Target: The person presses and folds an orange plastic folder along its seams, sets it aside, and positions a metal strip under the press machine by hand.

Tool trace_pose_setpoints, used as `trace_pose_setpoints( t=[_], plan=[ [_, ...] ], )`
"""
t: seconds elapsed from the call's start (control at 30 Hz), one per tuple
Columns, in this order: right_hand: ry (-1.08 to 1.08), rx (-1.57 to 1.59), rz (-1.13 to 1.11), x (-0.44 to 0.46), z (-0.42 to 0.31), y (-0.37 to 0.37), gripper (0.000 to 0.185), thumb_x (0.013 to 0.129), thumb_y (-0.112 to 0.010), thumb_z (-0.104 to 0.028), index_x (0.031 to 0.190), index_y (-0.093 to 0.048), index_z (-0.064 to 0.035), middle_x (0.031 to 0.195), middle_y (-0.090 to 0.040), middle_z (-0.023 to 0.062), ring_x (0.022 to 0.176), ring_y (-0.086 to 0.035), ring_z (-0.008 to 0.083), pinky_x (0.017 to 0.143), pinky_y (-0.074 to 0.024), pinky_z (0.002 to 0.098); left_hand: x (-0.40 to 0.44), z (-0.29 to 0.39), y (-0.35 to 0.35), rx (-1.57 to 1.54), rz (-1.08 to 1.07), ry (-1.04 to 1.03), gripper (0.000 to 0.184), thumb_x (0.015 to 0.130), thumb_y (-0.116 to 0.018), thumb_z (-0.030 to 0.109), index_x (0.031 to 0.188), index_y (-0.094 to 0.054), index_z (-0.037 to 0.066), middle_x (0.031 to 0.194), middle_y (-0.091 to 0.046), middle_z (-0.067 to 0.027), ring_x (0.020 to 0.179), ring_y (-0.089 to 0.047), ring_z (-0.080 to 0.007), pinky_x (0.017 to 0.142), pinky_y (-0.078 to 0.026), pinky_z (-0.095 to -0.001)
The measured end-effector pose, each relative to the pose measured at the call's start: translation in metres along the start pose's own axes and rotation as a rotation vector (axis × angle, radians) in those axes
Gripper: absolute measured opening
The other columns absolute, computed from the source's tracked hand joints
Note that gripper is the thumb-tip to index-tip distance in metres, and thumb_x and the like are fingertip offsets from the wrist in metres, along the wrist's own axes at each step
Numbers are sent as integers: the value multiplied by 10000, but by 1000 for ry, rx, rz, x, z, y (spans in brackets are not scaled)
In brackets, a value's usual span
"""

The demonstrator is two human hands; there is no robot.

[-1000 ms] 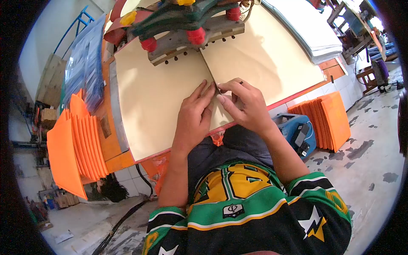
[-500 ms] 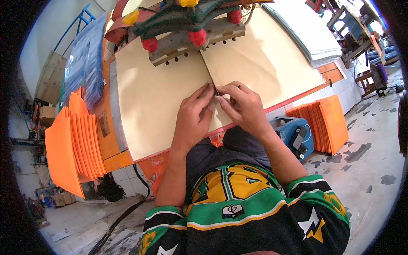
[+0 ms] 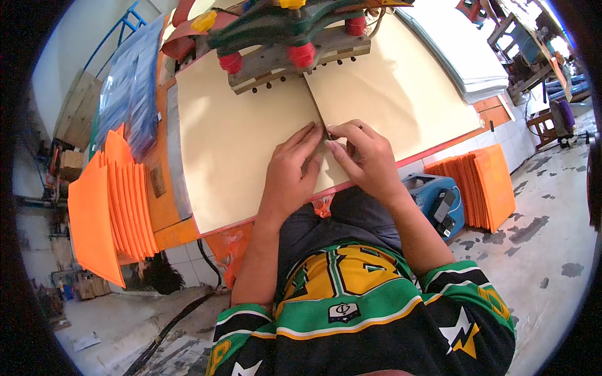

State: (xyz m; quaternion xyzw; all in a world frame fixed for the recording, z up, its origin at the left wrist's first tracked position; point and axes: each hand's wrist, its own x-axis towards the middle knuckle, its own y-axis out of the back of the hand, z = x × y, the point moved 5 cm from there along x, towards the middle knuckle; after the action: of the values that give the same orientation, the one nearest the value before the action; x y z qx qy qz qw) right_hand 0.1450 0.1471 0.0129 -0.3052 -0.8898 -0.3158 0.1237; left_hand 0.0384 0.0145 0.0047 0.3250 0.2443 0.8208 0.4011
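A large cream board (image 3: 232,144) with a red edge lies in front of me, and a thin dark strip (image 3: 317,105) runs down its middle toward my fingers. My left hand (image 3: 292,164) rests on the left half, fingers stretched out and their tips against the strip's near end. My right hand (image 3: 369,156) has its thumb and curled fingers drawn together at that same end, pinching the strip. Beyond the hands, a green press head (image 3: 295,31) with red knobs and a metal bar (image 3: 301,62) hangs over the far end of the strip.
Orange folders (image 3: 103,216) stand in a row at the left, and more orange folders (image 3: 486,188) at the right. Clear plastic sheets (image 3: 128,94) lie at the far left, white sheets (image 3: 461,50) at the far right. A blue case (image 3: 433,203) sits below the table's right edge.
The whole view has shifted slightly to the right. Both hands stay at the middle strip, and the right fingertips have moved only a little along it.
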Motion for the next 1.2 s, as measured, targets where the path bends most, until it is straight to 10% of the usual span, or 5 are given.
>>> trace_pose_setpoints(
  t=[0.37, 0.7, 1.2],
  plan=[
    [-31, 76, 168, -1, 10, 6, 226, 1028, -638, -141, 1213, -710, -34, 938, -721, 135, 827, -693, 195, 774, -542, 328, -34, 18, -19, 456, 19, -26, 564, 1008, -596, 307, 1491, -513, 27, 1548, -503, -212, 1463, -450, -371, 1194, -369, -528],
    [-45, 70, 265, -3, 12, 9, 238, 1012, -642, -87, 1241, -672, -28, 836, -654, 53, 712, -597, 102, 655, -499, 276, -71, 37, -24, 396, -18, -65, 659, 919, -718, 324, 1490, -520, 60, 1539, -492, -185, 1444, -451, -373, 1197, -369, -536],
    [-29, 70, 213, 1, 15, 8, 420, 975, -572, -23, 1392, -600, -64, 881, -702, 133, 766, -688, 219, 746, -552, 352, -46, 48, -19, 538, 20, -16, 656, 876, -750, 428, 1411, -608, 76, 1350, -577, -102, 1255, -529, -305, 1031, -421, -467]
  ],
)
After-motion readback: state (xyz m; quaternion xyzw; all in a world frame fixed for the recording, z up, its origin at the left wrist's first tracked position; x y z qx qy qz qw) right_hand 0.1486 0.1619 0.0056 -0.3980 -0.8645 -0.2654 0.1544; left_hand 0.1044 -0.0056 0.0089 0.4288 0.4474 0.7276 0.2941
